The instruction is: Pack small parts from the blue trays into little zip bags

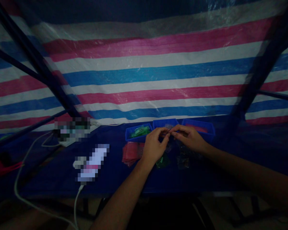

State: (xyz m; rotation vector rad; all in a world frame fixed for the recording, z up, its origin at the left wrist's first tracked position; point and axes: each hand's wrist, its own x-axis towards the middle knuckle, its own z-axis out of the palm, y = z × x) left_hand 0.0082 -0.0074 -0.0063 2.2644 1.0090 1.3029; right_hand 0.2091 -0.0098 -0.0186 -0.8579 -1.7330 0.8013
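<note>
My left hand [155, 143] and my right hand [189, 137] meet fingertip to fingertip in front of the blue bins. Both are closed in a pinch, and whatever lies between the fingers is too small and dark to name. Beside my left hand is a stack of pink-red plastic packets [130, 154]. Below the hands lies a green packet [163, 161], and to its right a clear plastic packet [183, 162] with dark contents. Behind the hands stand a blue bin [129, 138] of green packets [142, 130], a middle blue bin [164, 121] and a right blue bin [212, 131] with pink-red pieces [197, 128].
On the blue table [62, 172], a lit phone [93, 164] with a white cable [75, 204] lies to the left, near a small white object [79, 163]. A blurred-out cluster [72, 129] sits farther back. Dark metal posts [261, 70] stand before a striped tarp [144, 76].
</note>
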